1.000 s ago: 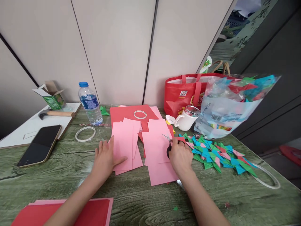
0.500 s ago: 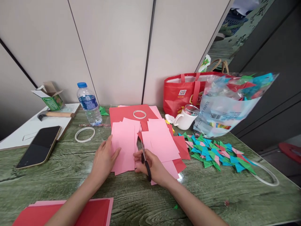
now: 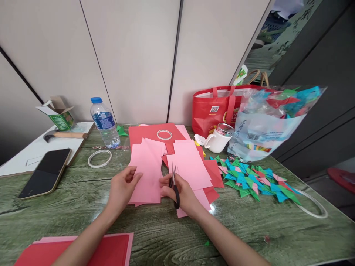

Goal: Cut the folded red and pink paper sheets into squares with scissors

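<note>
While pink sheets [image 3: 148,166] at the frame's centre are apparently being straightened, gentle pressure at both edges seems required next; the left hand [image 3: 121,189] is half curled, its grip unclear; by the right hand [image 3: 183,194], fingers bent, scissors [image 3: 176,197] are held.

Small sheets [image 3: 145,181]: plain pink. Scissors [image 3: 176,197]: black handles, silvery blades. Backing sheet [image 3: 138,133]: solid red. Paper stack [image 3: 111,247]: red over pink. Desk [image 3: 155,236]: grey-green, darker streaky wood grain. Folded pieces [image 3: 249,179]: mixed blue, green, pink, red. Tote [image 3: 203,122]: red, yellow print, black-and-white QR square. Plastic bag [image 3: 260,136]: pale blue, dark lettering, rainbow-coloured patch, clear upper part. Mug [image 3: 219,143]: plain white. Bottle [image 3: 104,122]: clear, blue cap, blue label with white marks. Phone [image 3: 46,173]: black screen, goldish edge. Hammer [image 3: 72,135]: tan handle, dark head. Box [image 3: 62,121]: green, white print, brown inside. Board [image 3: 16,159]: white. Wall panels [image 3: 133,55]: pale grey, dark seams.
</note>
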{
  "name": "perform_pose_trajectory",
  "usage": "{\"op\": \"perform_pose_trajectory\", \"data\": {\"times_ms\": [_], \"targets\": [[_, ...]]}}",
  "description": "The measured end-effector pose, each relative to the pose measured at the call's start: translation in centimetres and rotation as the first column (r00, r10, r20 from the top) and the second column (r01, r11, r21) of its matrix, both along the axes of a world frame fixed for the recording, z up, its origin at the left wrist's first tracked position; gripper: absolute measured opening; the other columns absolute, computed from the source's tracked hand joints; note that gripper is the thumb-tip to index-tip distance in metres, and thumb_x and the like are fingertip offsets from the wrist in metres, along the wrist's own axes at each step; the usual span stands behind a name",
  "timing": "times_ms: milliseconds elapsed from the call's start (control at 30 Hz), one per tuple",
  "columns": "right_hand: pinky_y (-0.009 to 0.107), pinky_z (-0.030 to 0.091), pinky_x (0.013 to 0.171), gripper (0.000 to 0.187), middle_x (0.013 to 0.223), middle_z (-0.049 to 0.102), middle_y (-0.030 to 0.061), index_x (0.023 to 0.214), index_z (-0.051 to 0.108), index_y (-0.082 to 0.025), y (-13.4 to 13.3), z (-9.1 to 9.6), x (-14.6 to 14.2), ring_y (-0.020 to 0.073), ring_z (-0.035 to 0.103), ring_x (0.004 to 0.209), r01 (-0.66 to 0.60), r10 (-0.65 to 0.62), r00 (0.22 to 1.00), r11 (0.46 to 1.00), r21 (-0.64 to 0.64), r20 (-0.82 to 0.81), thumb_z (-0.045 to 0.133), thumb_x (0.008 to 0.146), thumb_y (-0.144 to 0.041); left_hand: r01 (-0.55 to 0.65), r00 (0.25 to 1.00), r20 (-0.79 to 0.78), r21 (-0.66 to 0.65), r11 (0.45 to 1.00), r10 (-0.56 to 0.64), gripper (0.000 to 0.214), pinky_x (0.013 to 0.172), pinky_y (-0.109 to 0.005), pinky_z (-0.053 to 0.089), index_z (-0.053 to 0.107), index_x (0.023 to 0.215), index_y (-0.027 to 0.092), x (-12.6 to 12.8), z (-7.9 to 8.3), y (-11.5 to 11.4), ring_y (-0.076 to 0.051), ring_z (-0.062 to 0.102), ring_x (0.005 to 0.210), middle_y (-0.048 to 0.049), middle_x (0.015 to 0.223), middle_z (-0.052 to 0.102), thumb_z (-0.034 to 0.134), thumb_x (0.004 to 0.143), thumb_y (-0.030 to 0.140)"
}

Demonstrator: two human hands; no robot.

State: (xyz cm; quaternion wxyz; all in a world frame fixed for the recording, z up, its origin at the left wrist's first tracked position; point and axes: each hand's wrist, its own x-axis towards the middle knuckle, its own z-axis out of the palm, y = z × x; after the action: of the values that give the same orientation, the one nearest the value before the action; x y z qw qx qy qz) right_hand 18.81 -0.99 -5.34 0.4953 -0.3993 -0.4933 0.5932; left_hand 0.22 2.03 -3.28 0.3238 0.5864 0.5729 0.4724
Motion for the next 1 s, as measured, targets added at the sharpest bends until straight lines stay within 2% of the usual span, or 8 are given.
{"op": "perform_pose_trajectory", "data": {"times_ms": [100,200,333,500,600,767,867,1000], "targets": [[0.031,0.050,0.060,0.028,0.082,0.063,0.0036,0.087,0.050,-0.019,0.3,0.2,0.2,0.0167,0.061,0.072,0.151,-0.162,0.973,0.986,-0.076,-0.164,0.065,0.071,-0.037,0.084,0.958,0.282,-0.106,0.991,-0.051,0.022,0.047,-0.020,0.042,0.057,0.073,0.018,0.0,1.3,-0.5,-0.012,0.056,0.053,0.0016,0.066,0.062,0.065,0.067,0.037],[0.029,0.050,0.058,0.024,0.074,0.064,0.0013,0.087,0.051,-0.020,0.5,0.7,0.5,0.0140,0.060,0.065,0.245,-0.269,0.922,0.962,-0.117,-0.280,0.062,0.074,-0.038,0.317,0.797,0.579,-0.155,0.936,-0.174,0.020,0.042,-0.020,0.042,0.054,0.080,0.021,0.2,2.5,-1.2,-0.011,0.055,0.043,0.0042,0.061,0.062,0.063,0.071,0.036],[0.028,0.049,0.063,0.029,0.082,0.065,0.0029,0.092,0.054,-0.020,0.1,1.1,0.5,0.0158,0.061,0.073,0.105,-0.146,0.922,0.986,-0.133,-0.359,0.065,0.072,-0.037,0.509,0.602,0.759,-0.123,0.852,-0.250,0.028,0.059,-0.023,0.049,0.056,0.098,0.020,0.6,2.8,-1.9,-0.015,0.064,0.065,-0.0025,0.081,0.069,0.065,0.072,0.028],[0.027,0.047,0.058,0.038,0.085,0.065,0.0040,0.102,0.057,-0.019,-0.4,1.0,0.1,0.0180,0.060,0.070,-0.065,0.016,0.937,0.989,-0.130,-0.348,0.064,0.071,-0.039,0.746,0.456,0.821,-0.142,0.650,-0.344,0.030,0.067,-0.027,0.050,0.055,0.108,0.016,0.9,2.3,-2.5,-0.020,0.064,0.082,-0.0102,0.097,0.066,0.058,0.079,0.022],[0.024,0.043,0.050,0.034,0.079,0.063,0.0023,0.096,0.059,-0.019,-0.1,1.0,0.5,0.0156,0.056,0.063,0.022,-0.062,0.950,0.991,-0.134,-0.305,0.067,0.068,-0.036,0.766,0.453,0.819,-0.157,0.623,-0.352,0.034,0.064,-0.027,0.050,0.051,0.114,0.019,0.8,2.5,-2.6,-0.018,0.065,0.074,-0.0094,0.099,0.066,0.056,0.081,0.020],[0.019,0.031,0.042,0.025,0.054,0.045,-0.0068,0.077,0.056,-0.018,0.4,1.2,1.5,0.0069,0.039,0.046,0.346,-0.352,0.924,0.936,-0.064,-0.149,0.071,0.063,-0.032,0.711,0.516,0.782,-0.164,0.684,-0.349,0.049,0.060,-0.025,0.051,0.049,0.118,0.023,0.1,2.9,-2.2,-0.014,0.063,0.065,-0.0066,0.095,0.067,0.066,0.072,0.023],[0.018,0.026,0.039,0.025,0.051,0.036,-0.0086,0.071,0.051,-0.018,0.6,1.5,2.0,0.0056,0.032,0.044,0.458,-0.456,0.889,0.888,0.037,-0.046,0.071,0.064,-0.032,0.637,0.620,0.723,-0.237,0.733,-0.304,0.041,0.057,-0.025,0.051,0.056,0.110,0.019,-0.1,2.8,-1.6,-0.014,0.063,0.060,-0.0061,0.082,0.070,0.068,0.071,0.026],[0.019,0.031,0.041,0.027,0.060,0.044,-0.0058,0.076,0.053,-0.018,1.3,2.0,3.6,0.0065,0.036,0.048,0.570,-0.584,0.812,0.801,0.182,0.026,0.072,0.061,-0.030,0.405,0.775,0.618,-0.328,0.853,-0.130,0.027,0.052,-0.024,0.050,0.066,0.090,0.014,-0.6,2.3,-0.4,-0.015,0.062,0.056,-0.0050,0.069,0.071,0.069,0.068,0.030]]}}
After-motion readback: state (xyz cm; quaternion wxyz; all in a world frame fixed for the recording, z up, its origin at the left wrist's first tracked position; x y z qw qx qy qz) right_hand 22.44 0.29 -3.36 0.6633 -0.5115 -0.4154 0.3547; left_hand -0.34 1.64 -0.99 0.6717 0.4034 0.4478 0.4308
